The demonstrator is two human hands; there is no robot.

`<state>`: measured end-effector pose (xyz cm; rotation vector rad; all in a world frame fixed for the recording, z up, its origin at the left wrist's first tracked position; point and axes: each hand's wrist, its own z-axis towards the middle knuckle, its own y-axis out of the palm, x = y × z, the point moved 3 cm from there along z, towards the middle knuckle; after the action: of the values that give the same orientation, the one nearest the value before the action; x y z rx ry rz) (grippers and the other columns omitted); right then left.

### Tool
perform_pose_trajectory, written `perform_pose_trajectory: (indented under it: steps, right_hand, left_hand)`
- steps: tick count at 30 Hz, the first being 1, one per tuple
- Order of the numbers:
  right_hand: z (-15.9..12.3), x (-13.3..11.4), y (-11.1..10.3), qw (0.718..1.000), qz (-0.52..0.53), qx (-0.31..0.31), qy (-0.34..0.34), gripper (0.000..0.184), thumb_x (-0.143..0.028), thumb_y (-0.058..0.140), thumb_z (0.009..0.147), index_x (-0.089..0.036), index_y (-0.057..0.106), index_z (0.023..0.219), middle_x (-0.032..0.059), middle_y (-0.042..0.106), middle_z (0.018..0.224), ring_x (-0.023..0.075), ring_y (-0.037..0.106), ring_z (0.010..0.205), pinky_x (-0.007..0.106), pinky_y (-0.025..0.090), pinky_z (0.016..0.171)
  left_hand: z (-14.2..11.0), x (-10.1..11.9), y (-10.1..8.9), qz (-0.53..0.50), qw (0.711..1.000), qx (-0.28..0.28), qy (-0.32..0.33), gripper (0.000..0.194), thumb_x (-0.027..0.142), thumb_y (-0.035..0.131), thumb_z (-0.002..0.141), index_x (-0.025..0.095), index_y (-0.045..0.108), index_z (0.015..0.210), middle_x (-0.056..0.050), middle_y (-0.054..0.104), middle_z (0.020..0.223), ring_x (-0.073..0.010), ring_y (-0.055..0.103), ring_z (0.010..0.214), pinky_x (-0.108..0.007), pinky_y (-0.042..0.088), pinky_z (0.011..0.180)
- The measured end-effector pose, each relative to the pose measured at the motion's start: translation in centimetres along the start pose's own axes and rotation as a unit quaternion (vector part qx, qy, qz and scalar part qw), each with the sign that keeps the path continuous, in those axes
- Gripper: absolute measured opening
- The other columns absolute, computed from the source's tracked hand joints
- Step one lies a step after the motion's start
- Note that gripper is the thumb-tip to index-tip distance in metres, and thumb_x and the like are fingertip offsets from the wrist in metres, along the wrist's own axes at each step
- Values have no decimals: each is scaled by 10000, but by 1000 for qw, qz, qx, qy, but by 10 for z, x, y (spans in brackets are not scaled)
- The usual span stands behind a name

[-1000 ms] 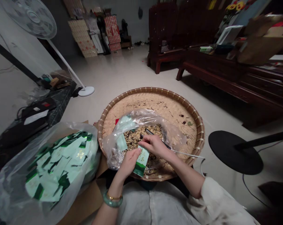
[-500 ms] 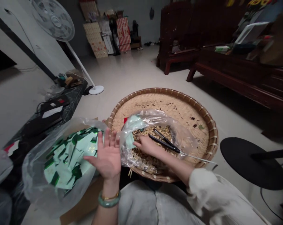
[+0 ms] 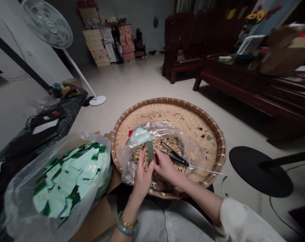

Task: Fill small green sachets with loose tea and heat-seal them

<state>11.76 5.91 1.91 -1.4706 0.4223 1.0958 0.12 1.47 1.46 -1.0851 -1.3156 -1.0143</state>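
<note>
packet, flat and dull green, stands upright above tan-and-dark dried mix in the clear plastic bag, perhaps so spills fall back; the right hand pinches its lower right edge; the left hand curves at its left, grip unclear.

Flat left packets: were mint and deep green
Round bamboo tray: was tan, rim pale-striped
Slim hinged tool: was black
</note>
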Motion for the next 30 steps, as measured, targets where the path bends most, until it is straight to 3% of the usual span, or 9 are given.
perform_pose_trajectory:
  steps: [2,4,6,9,13,22,25,30]
  right_hand:
    - [-19,-7,-3,997,2,16,-71,479,-128,516,802,-164,462,1277,117,635,1074,208,607,905,335,491,804]
    - [-29,-10,-7,994,-17,28,-105,471,-171,551,811,-182,482,1277,123,615,1094,237,582,979,381,487,857]
    - [-30,-10,-20,989,-44,71,-121,444,-205,557,831,-195,503,1272,124,597,1079,252,552,1017,412,483,880]
    - [-19,-10,-43,975,-100,123,-154,510,-206,531,855,-199,431,1355,147,520,1226,274,465,1147,470,436,964]
    - [-5,-11,-52,960,-155,81,-218,467,-224,543,866,-203,471,1327,131,536,1255,280,417,1195,496,426,983]
    - [-15,-1,-39,945,-137,159,-251,341,-189,491,908,-203,554,1243,119,624,1173,226,527,1106,439,470,946]
    - [-17,-1,-39,942,-119,177,-259,225,-199,514,896,-215,636,1084,115,641,1127,229,530,1094,441,483,906]
    - [-20,-3,-47,955,-54,179,-228,114,-215,551,867,-201,660,837,85,652,839,211,561,851,383,501,745]
  left_hand:
    - [3,-13,16,-53,996,-38,-56,546,498,597,780,161,553,1208,-139,559,1309,-266,507,1221,-373,400,1012]
    - [6,-20,21,-83,992,-38,-89,486,535,585,773,133,626,1042,-125,667,1101,-257,595,1061,-363,442,933]
    - [9,-22,18,-77,991,-43,-101,463,550,608,748,122,647,919,-88,692,916,-228,617,905,-337,464,840]
    - [11,-17,12,-31,987,-124,-102,452,549,613,746,114,662,861,-46,663,783,-191,579,777,-308,453,748]
    - [10,-11,8,3,982,-167,-90,443,535,600,766,114,671,886,-41,651,795,-183,550,777,-302,436,748]
    - [4,-21,10,-62,973,-176,-134,447,500,604,782,105,660,984,-77,688,869,-208,591,830,-324,451,784]
    - [3,-16,10,-55,973,-182,-130,449,502,596,783,113,668,996,-74,700,896,-213,606,853,-328,459,806]
    - [9,-2,5,12,978,-192,-83,369,438,601,787,152,702,997,-66,718,975,-227,624,920,-356,458,891]
